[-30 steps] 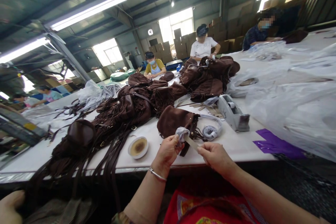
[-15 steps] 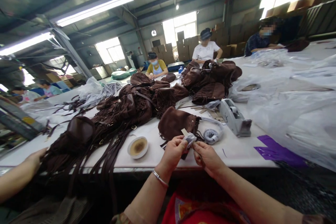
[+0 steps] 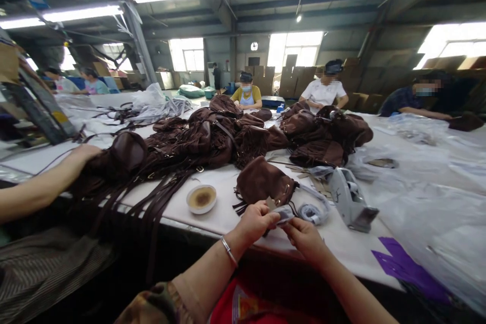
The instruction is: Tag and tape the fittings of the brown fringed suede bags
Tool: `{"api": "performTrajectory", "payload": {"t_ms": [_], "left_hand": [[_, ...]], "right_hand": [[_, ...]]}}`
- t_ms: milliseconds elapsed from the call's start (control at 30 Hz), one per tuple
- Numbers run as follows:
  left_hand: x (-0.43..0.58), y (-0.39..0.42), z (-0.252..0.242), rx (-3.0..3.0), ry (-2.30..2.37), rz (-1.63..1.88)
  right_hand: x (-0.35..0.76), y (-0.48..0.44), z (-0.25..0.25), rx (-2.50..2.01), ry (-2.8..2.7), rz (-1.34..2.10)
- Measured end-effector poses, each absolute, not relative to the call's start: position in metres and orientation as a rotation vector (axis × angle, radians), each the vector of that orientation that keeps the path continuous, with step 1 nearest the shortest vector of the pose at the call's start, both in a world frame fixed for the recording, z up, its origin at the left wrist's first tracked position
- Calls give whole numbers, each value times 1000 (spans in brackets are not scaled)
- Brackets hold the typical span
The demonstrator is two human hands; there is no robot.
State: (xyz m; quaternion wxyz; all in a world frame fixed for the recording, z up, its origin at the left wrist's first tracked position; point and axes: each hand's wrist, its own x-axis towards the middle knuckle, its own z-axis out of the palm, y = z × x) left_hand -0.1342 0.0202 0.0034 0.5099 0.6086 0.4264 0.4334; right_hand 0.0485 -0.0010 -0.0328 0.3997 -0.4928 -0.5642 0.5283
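Note:
In front of me my left hand (image 3: 257, 223), with a silver bangle on its wrist, is closed on a crinkled piece of clear plastic wrap (image 3: 284, 214). A stiff tan strip (image 3: 271, 203) sticks up by its fingertips. My right hand (image 3: 307, 239) pinches the other end of the wrap; what lies inside the wrap I cannot make out. Just behind my hands is a dark brown fringed bag (image 3: 261, 182) with small gold rings. To its right lies a coiled grey strap (image 3: 309, 212) in clear plastic.
Brown fringed bags (image 3: 205, 136) are heaped across the table. Nearby stand a white dish (image 3: 201, 199) and a grey tape dispenser (image 3: 351, 201). Clear plastic bags (image 3: 429, 202) and a purple sheet (image 3: 412, 268) lie right. A co-worker's arm (image 3: 49, 182) reaches in from the left.
My view has levelled and swung left. Both my hands still hold the plastic wrap beside the bag. The co-worker's hand at left remains at the bags.

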Motion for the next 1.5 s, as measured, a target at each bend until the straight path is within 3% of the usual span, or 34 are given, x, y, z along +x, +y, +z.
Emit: {"api": "performTrajectory", "payload": {"t_ms": [167, 433, 867, 1167, 1333, 1500], "left_hand": [[-137, 23, 0, 1472, 1099, 1025], [-138, 27, -7, 1310, 1079, 1033], [-144, 20, 5, 1488, 1081, 890], [-144, 19, 4, 1515, 1192, 855], [-149, 25, -1, 1452, 1158, 876], [-150, 26, 1, 1648, 1158, 892]], "right_hand": [[40, -10, -14, -1397, -1630, 985], [33, -16, -11, -1272, -1450, 1343], [24, -5, -8, -1472, -1571, 913], [24, -16, -18, -1484, -1572, 1004], [38, -42, -22, -1299, -1689, 881], [48, -38, 4, -1029, -2077, 603]]}}
